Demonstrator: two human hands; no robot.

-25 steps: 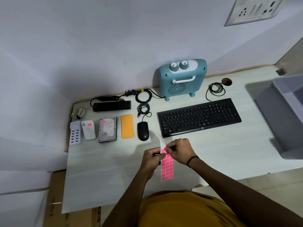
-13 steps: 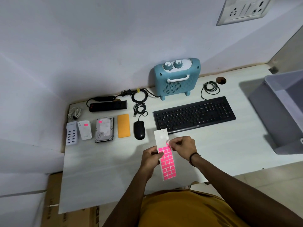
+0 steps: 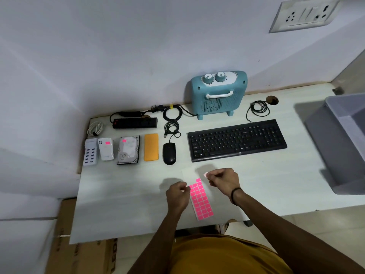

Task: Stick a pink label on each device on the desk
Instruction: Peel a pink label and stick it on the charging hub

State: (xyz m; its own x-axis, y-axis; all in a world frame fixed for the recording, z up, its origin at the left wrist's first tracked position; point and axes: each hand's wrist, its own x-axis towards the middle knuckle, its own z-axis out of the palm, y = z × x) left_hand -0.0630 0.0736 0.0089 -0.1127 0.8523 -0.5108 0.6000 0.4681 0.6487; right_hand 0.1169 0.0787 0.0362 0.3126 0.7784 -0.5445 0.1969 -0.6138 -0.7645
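The left hand point(image 3: 176, 195) pinches the left edge of the label sheet point(image 3: 201, 200) between thumb and fingertips, its grip clenched on the sheet, which lies over the near part of the bench point(image 3: 126, 194). The right hand point(image 3: 224, 179) has its grip closed on one peeled label point(image 3: 205, 174), held just above the sheet's bare upper end; the label shows pale, its colour hard to make out. Pink labels already sit on the white adapter point(image 3: 106, 148) and the hard drive point(image 3: 128, 149). The orange power bank point(image 3: 151, 147), mouse point(image 3: 169, 153), keyboard point(image 3: 237, 139) and blue heater point(image 3: 218, 93) carry no label that shows. A grey bin point(image 3: 343, 143) is cut off at the right edge.
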